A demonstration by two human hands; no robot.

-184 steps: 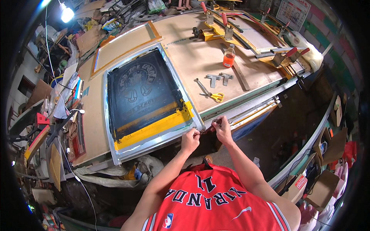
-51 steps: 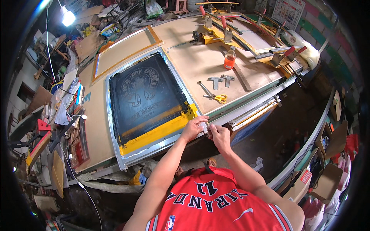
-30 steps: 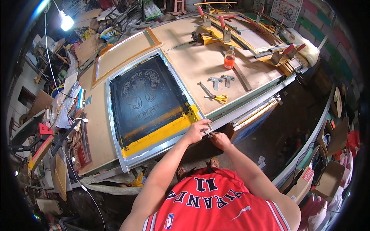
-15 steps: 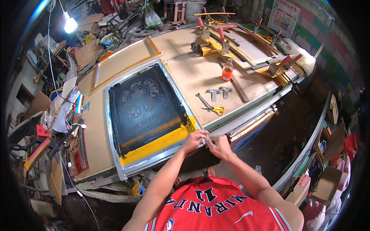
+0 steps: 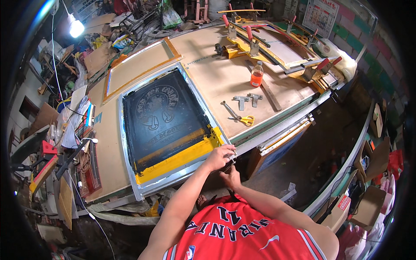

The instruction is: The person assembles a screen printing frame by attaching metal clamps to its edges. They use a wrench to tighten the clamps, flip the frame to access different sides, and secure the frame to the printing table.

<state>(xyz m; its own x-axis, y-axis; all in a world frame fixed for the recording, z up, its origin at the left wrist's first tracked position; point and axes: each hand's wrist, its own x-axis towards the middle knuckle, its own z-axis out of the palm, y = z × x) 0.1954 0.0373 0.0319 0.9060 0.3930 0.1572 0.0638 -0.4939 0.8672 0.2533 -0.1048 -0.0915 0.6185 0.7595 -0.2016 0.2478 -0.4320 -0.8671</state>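
Note:
A silver-framed printing screen (image 5: 162, 119) lies on the table, its dark mesh bordered by a yellow band at the near end. At its near right corner, my left hand (image 5: 220, 158) is closed with fingertips pinched round a small pale or metallic piece, too small to make out. Just below it, beside the table edge, my right hand (image 5: 231, 178) is closed, fingers curled up toward the underside of the same spot. What the right fingers grip is hidden. Yellow-handled scissors (image 5: 247, 120) and two grey metal brackets (image 5: 241, 102) lie to the right of the screen.
Behind the screen lies a wooden frame (image 5: 175, 52). An orange-filled bottle (image 5: 256, 76) stands right of centre, near a clamp-fitted frame rig (image 5: 253, 48). Panels (image 5: 281, 143) lean below the table edge. Clutter and a dangling white cord (image 5: 99, 234) are at left; cardboard boxes (image 5: 368, 206) at right.
My right hand has dropped down and to the left, from beside the left hand to beneath it. My left hand stays near the screen's corner, its fingers slightly shifted.

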